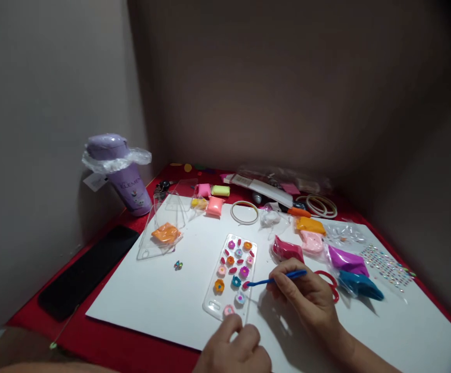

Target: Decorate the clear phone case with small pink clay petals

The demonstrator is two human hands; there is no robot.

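A clear phone case (230,277) lies on a white sheet (151,295), dotted with several small clay flowers and red petals. My right hand (306,298) is closed round a thin blue tool (274,280), whose tip carries a small red clay bit at the case's right edge, beside a teal flower (236,281). My left hand (235,347) rests at the case's near end, fingers curled against its lower edge by a pink flower (228,310). A tiny loose flower (177,265) lies left of the case.
Clay packs lie right of the case: dark pink (287,249), light pink (311,241), orange (309,225), purple (347,260), blue (359,285). A gem sticker sheet (386,265), tape ring (244,212), purple tumbler (126,176), black pad (87,272) and an orange clay in plastic (165,233) surround them.
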